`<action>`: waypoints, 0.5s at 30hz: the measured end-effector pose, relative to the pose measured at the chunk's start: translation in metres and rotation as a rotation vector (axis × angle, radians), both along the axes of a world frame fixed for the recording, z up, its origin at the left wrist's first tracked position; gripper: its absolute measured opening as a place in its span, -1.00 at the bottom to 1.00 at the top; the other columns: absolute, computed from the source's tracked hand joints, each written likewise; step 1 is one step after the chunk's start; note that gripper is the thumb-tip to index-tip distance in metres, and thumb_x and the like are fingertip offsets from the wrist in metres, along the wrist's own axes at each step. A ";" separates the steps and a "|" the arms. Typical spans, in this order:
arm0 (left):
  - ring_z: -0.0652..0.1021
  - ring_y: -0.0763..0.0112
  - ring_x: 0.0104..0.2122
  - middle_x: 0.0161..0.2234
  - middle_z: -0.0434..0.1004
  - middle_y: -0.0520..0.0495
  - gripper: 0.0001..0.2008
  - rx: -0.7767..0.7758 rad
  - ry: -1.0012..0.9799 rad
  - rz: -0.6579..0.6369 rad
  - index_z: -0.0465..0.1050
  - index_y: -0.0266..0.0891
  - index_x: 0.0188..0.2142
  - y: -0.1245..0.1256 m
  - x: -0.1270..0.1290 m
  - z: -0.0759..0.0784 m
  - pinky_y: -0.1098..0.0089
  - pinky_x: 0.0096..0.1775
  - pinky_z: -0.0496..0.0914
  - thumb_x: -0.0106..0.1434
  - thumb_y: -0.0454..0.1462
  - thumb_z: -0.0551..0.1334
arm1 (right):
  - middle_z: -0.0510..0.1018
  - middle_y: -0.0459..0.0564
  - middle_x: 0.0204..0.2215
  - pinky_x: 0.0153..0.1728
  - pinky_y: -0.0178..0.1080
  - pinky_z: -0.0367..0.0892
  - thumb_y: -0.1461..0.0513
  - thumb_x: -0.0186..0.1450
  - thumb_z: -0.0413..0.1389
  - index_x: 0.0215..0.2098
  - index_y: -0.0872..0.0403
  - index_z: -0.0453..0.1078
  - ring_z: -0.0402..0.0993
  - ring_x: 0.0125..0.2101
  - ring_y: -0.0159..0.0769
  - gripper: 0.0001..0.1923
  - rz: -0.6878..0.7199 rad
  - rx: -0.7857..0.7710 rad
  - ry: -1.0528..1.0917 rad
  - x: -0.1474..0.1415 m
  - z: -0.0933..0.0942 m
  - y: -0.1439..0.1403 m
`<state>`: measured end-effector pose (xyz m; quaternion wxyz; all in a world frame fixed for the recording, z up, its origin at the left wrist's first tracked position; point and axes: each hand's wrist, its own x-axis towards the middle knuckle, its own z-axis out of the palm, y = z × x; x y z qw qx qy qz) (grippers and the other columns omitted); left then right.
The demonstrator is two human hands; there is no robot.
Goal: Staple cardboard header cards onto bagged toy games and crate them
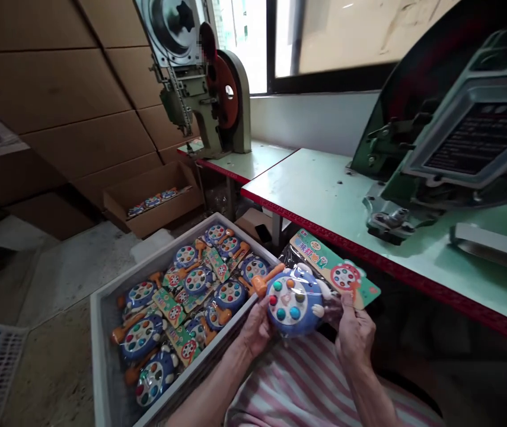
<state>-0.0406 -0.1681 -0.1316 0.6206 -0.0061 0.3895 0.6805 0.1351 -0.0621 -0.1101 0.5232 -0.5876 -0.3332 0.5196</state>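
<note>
Left hand: the left hand (255, 331) is clamped on the near-left edge of the blue toy (292, 311), probably to bear its weight.
Right hand: the right hand (356, 332) pinches the lower edge of the printed card (324, 261), seemingly to steady the loose side; whether film is caught too, I cannot tell.
Toy: face up above the striped lap, between both hands, with an orange hammer (267, 281) at its left.
Crate: the pale crate (94, 338) sits beside the lap, likely for easy reach, holding similar bagged toys (142, 336).
Table: the green table (297, 178) bears a machine (391, 216) at right.
Floor: a cardboard box (168, 218) holds more toys beyond the crate.
</note>
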 end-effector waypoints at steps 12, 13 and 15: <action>0.74 0.17 -0.22 -0.06 0.71 -0.19 -0.35 -0.210 0.238 0.335 0.42 -0.16 0.17 -0.048 -0.054 -0.014 0.24 -0.21 0.64 0.11 -0.22 0.53 | 0.69 0.12 -0.47 -0.50 -0.23 0.42 -0.33 0.09 0.25 -0.38 0.14 0.59 0.61 -0.46 -0.09 -0.31 0.526 -0.109 -0.099 -0.049 -0.019 -0.043; 0.74 0.18 -0.23 -0.09 0.72 -0.18 -0.37 -0.241 0.294 0.361 0.42 -0.16 0.17 -0.056 -0.071 -0.011 0.26 -0.22 0.64 0.12 -0.23 0.52 | 0.71 0.12 -0.40 -0.51 -0.25 0.42 -0.32 0.10 0.26 -0.29 0.14 0.59 0.62 -0.43 -0.11 -0.31 0.568 -0.088 -0.023 -0.052 -0.018 -0.044; 0.73 0.21 -0.25 -0.13 0.72 -0.15 -0.43 -0.303 0.413 0.427 0.44 -0.17 0.14 -0.079 -0.115 0.002 0.28 -0.24 0.63 0.15 -0.25 0.49 | 0.72 0.12 -0.29 -0.52 -0.29 0.42 -0.28 0.11 0.30 -0.10 0.12 0.57 0.63 -0.39 -0.15 -0.29 0.620 -0.072 0.094 -0.057 -0.015 -0.046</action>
